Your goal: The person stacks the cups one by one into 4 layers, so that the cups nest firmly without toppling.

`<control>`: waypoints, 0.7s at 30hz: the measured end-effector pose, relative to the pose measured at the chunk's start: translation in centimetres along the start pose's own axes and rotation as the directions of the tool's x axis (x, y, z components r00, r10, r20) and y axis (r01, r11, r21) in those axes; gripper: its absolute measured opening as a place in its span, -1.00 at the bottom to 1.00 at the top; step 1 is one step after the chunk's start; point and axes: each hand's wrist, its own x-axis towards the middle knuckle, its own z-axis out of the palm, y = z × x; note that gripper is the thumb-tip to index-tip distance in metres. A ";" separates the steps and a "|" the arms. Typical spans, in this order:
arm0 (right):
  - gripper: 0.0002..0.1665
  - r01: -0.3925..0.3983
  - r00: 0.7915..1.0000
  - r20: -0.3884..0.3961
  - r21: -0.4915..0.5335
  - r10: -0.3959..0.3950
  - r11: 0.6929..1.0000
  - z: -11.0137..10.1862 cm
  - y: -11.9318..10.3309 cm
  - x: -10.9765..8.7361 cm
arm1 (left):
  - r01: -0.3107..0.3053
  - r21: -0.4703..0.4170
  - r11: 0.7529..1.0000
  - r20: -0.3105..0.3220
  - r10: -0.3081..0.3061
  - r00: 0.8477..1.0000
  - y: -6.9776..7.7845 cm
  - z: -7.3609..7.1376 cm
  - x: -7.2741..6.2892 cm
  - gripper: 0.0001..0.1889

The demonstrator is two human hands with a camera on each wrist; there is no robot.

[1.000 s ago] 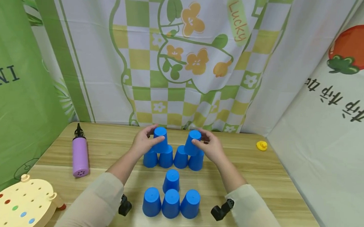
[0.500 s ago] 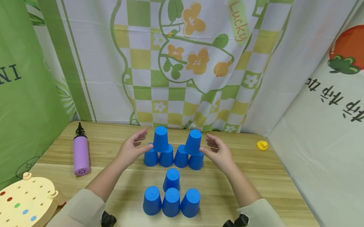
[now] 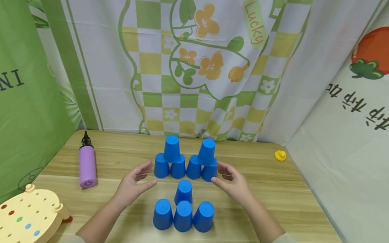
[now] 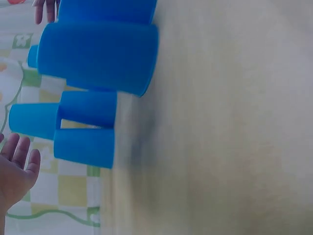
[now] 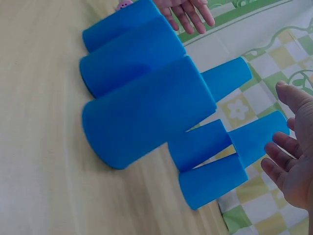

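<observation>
Blue cups stand upside down on the wooden table. At the back, the left upper cup (image 3: 171,149) rests across two cups, and the right upper cup (image 3: 207,152) rests across two more. A single cup (image 3: 183,193) stands behind a front row of three, whose middle cup (image 3: 183,216) touches or nearly touches its neighbours. My left hand (image 3: 133,186) hovers left of the single cup, fingers relaxed, holding nothing. On the other side, my right hand (image 3: 232,184) is near the back right cups with loose fingers and nothing in its grasp; the right wrist view shows its palm (image 5: 298,176) apart from them.
A purple hand pump (image 3: 87,166) lies at the left of the table. In the near left corner sits a cream round pegboard (image 3: 24,215) with coloured dots. A small yellow duck (image 3: 280,155) is at the far right. A patterned curtain (image 3: 195,110) hangs behind the table.
Both hands have released the two upper back cups, moved outward, then come down toward the front. Those cups stay on top of their pairs.
</observation>
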 end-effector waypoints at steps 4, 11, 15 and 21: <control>-0.33 0.008 0.999 0.031 0.013 -0.008 1.000 0.4 0.3 -0.9 | 0.010 -0.014 1.000 0.034 -0.009 0.999 -0.2 0.8 -1.1 -0.30; -0.34 0.077 0.989 0.130 -0.012 -0.075 0.997 0.7 1.3 -2.6 | -0.027 -0.044 0.999 0.115 0.032 0.993 -0.9 1.8 -2.7 -0.35; -0.35 0.115 0.973 0.204 -0.027 -0.107 0.993 0.9 1.6 -3.3 | -0.020 -0.029 0.999 0.197 0.025 0.980 -1.3 2.1 -3.3 -0.36; -0.34 0.096 0.939 0.334 -0.027 -0.082 0.995 1.5 2.1 -3.9 | 0.034 -0.031 0.999 0.259 -0.025 0.966 -1.9 2.7 -4.0 -0.36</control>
